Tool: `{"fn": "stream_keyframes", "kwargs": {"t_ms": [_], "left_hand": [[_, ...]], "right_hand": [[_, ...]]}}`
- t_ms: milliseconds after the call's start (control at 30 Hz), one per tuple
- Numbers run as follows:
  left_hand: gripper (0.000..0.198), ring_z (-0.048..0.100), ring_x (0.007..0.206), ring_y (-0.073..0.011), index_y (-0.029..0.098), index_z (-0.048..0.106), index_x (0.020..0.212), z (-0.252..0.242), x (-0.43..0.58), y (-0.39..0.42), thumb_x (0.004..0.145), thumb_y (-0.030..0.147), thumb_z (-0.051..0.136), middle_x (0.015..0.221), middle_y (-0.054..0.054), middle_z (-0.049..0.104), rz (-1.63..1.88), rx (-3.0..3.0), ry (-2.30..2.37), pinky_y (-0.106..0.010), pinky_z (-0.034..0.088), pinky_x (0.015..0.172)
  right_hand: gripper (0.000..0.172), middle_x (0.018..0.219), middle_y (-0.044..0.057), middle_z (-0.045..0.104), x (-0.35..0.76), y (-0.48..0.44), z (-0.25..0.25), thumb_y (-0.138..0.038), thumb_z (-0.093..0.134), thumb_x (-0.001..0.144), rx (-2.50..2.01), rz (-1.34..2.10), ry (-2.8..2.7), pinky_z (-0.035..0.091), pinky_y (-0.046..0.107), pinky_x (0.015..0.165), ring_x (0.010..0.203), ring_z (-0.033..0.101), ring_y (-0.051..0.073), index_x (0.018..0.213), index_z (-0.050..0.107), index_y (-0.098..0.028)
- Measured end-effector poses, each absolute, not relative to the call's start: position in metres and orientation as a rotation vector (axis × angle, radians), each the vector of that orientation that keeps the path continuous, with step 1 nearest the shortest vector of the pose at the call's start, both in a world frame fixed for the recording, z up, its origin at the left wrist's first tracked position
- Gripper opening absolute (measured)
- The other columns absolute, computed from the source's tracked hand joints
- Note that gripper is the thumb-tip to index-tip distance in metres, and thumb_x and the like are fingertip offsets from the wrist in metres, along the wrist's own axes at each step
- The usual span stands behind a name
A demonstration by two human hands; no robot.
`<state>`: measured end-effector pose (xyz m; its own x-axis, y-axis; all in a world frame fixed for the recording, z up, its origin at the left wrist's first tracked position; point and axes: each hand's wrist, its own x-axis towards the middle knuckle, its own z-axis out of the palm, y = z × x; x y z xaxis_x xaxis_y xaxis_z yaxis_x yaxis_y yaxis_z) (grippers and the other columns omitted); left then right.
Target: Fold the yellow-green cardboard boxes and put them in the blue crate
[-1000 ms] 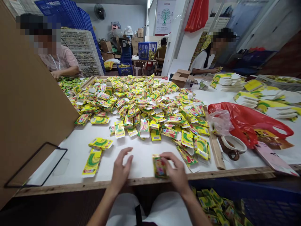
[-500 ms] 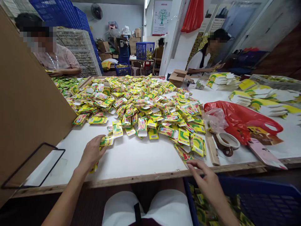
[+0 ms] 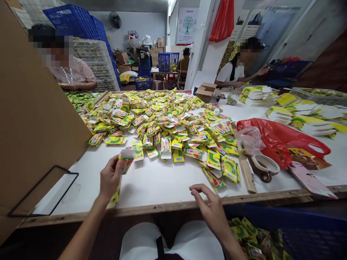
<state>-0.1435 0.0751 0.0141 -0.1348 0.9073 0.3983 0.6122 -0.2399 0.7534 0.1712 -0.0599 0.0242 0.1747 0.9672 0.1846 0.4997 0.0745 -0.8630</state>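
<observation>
My left hand (image 3: pixel 110 177) pinches a small yellow-green carton (image 3: pixel 125 160) and holds it just above the white table (image 3: pixel 159 180), near its front left. Another flat carton (image 3: pixel 114 196) lies half hidden under that wrist. My right hand (image 3: pixel 210 202) hovers over the table's front edge, fingers loosely curled and apart, with nothing in them. A big heap of the same cartons (image 3: pixel 162 122) covers the middle of the table, beyond both hands.
A blue crate (image 3: pixel 284 231) of cartons stands at my lower right. A wooden strip (image 3: pixel 247 169), tape roll (image 3: pixel 265 167) and red plastic bag (image 3: pixel 279 139) lie to the right. A cardboard panel (image 3: pixel 32 119) leans at the left. Two people work at the far side.
My left hand has lifted a carton off the table and raised it. My right hand, which dropped its carton toward the blue crate, has come back left to the table edge, empty.
</observation>
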Motion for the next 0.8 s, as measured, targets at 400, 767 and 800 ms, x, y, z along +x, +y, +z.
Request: {"fn": "stream_keyframes", "kwargs": {"t_ms": [400, 767, 800], "left_hand": [[0.025, 0.061, 0.081, -0.0138, 0.024, 0.037, 0.115, -0.014, -0.008, 0.002, 0.092, 0.031, 0.041, 0.098, -0.005, 0.063, 1.112, 1.413, 0.997, -0.028, 0.049, 0.075], [0.017, 0.057, 0.106, -0.0222, 0.019, 0.060, 0.097, -0.015, -0.021, 0.011, 0.088, 0.028, 0.048, 0.114, -0.010, 0.060, 1.127, 1.553, 1.078, -0.036, 0.045, 0.091], [0.016, 0.055, 0.109, -0.0226, 0.019, 0.059, 0.098, -0.015, -0.021, 0.012, 0.087, 0.027, 0.050, 0.116, -0.010, 0.059, 1.161, 1.536, 1.074, -0.037, 0.044, 0.093]], "right_hand": [[0.023, 0.103, 0.007, 0.063, 0.136, -0.024, -0.011, -0.026, 0.052, 0.087, -1.261, 0.814, -1.310, 0.051, 0.032, 0.081, 0.087, 0.063, 0.018, 0.110, 0.052, -0.022], [0.017, 0.087, 0.006, 0.068, 0.135, -0.001, -0.013, -0.028, 0.053, 0.087, -1.233, 0.929, -1.397, 0.050, 0.031, 0.077, 0.084, 0.063, 0.020, 0.089, 0.065, -0.018], [0.016, 0.087, 0.006, 0.068, 0.134, 0.001, -0.013, -0.028, 0.053, 0.086, -1.236, 0.892, -1.402, 0.049, 0.032, 0.078, 0.085, 0.062, 0.020, 0.086, 0.066, -0.018]]}}
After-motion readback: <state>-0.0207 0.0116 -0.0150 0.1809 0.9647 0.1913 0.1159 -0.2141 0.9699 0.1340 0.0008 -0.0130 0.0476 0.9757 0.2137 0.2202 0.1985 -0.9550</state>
